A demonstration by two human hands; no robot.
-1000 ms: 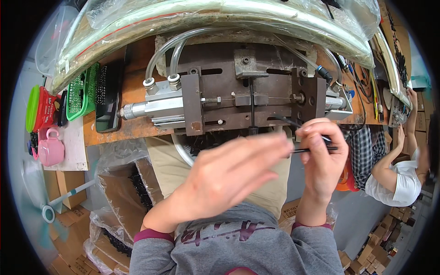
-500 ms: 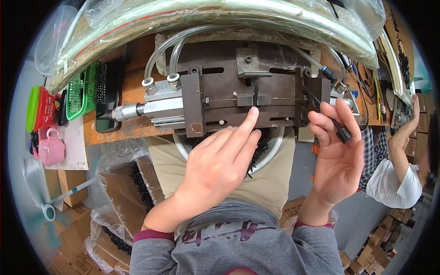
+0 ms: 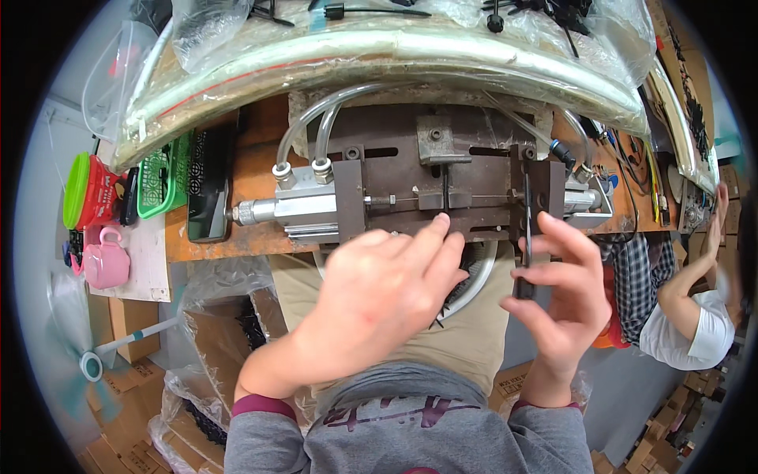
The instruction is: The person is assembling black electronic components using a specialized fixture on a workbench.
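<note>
My left hand (image 3: 367,296) reaches to the middle of a brown metal fixture (image 3: 403,180). Its index finger is stretched out, the tip at the near end of a thin black strip (image 3: 445,189) standing in a small metal holder (image 3: 430,199). The thumb is apart from that fingertip, and the other fingers are partly hidden. Between the thumb and fingers of my right hand (image 3: 560,296) is a black cable tie (image 3: 527,229), its blocky head towards me and its thin tail pointing away, over the fixture's right block (image 3: 549,178).
Silver air cylinders (image 3: 308,207) with clear hoses (image 3: 300,130) flank the fixture. Behind it, a plastic-wrapped curved rim (image 3: 379,59) bears several black ties (image 3: 335,11). A phone (image 3: 212,189), green basket (image 3: 162,193) and pink cup (image 3: 106,261) sit left. Another person (image 3: 687,324) is at the right.
The cable tie in my right hand has turned upright and moved left towards the fixture, the fingers closing round it. The left index finger stays at the black strip. The whole view has shifted.
</note>
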